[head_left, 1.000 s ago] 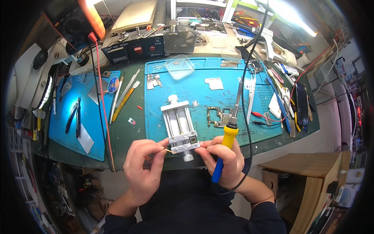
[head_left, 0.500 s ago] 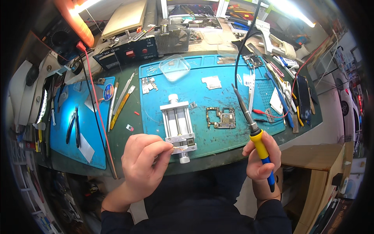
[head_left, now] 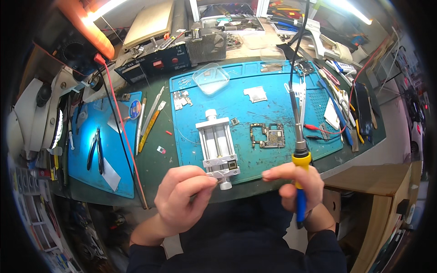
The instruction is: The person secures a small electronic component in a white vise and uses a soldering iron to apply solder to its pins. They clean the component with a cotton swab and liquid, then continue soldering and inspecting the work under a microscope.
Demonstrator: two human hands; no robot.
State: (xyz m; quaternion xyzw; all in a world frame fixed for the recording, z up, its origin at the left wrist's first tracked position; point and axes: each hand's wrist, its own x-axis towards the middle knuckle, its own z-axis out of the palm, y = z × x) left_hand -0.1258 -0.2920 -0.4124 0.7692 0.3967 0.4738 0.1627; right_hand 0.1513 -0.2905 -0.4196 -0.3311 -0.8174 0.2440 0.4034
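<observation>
My left hand is closed in a pinch beside the near end of a silver screw clamp; what its fingertips hold, if anything, is too small to make out. A small dark square chip sits in the clamp's near jaw. My right hand grips a soldering iron by its yellow and blue handle, the metal shaft pointing away from me and the index finger stretched toward the clamp. Beyond the hands, a bare circuit board lies on the blue work mat, with a small square part near the clamp.
Left of the mat lie a yellow-handled tool and black pliers. A clear plastic box and a silver shield plate lie farther back. Red and black leads and several tools crowd the right. A wooden cabinet stands low right.
The soldering iron has turned more upright, and my right index finger has stretched out toward the clamp. My left hand stays pinched near the clamp's end. The whole view has shifted slightly.
</observation>
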